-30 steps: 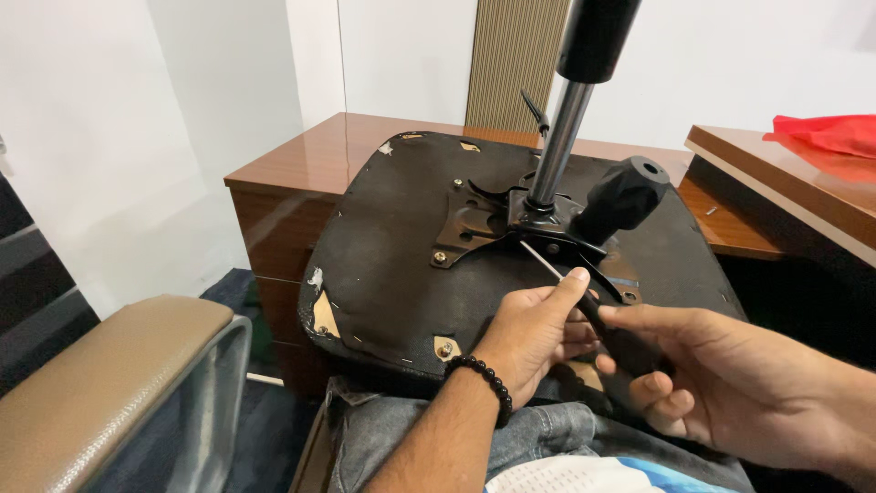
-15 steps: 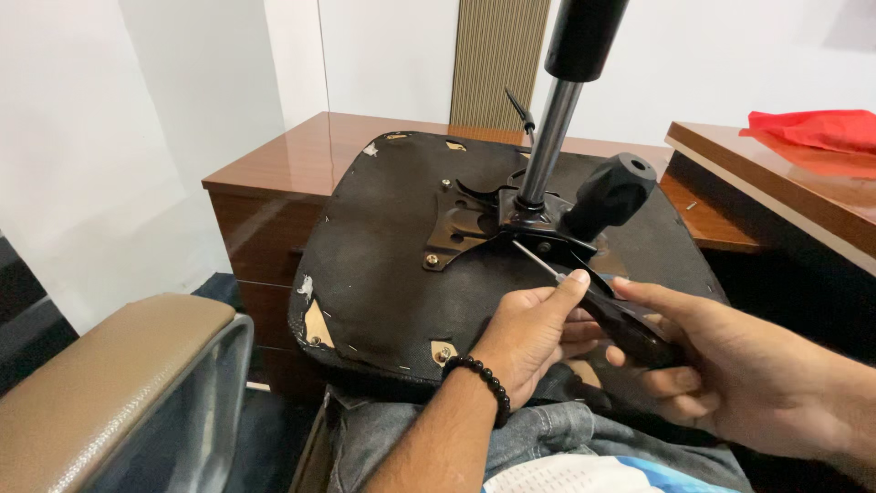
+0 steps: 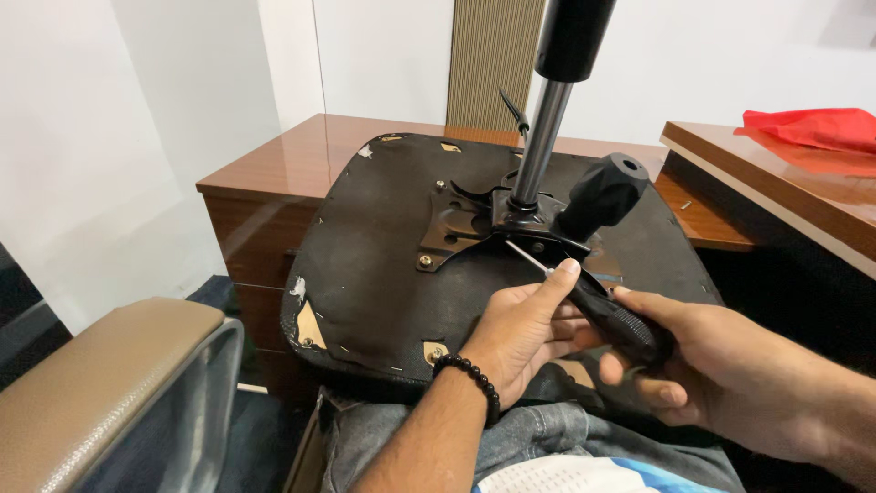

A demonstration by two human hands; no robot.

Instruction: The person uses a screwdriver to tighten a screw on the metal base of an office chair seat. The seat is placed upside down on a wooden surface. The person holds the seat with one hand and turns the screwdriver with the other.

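Nearest, the person's lap in blue jeans (image 3: 547,438) carries the near edge of an upturned black seat base (image 3: 383,246), which hides most of the legs beneath it. The left hand (image 3: 520,333), with a black bead bracelet (image 3: 470,383) at the wrist, rests on the seat base near its near edge, fingers curled narrow about the front of a screwdriver (image 3: 593,306), the forefinger laid along the shaft. The right hand (image 3: 721,365) wraps the black handle from below; its fingers cover much of the grip, and the forearm is cut off at the right edge of the frame.

The thin shaft runs up toward the metal mounting plate (image 3: 474,228) at the seat base's middle (the tip is too small to tell whether it sits in a screw). A chrome gas column (image 3: 538,137) rises from the plate, its black top cut off by the upper edge; a black knob (image 3: 602,196) stands just beside it.

Beyond, the far edge leans on a wooden desk (image 3: 292,164). At far right a red cloth (image 3: 803,128) lies partly out of frame.
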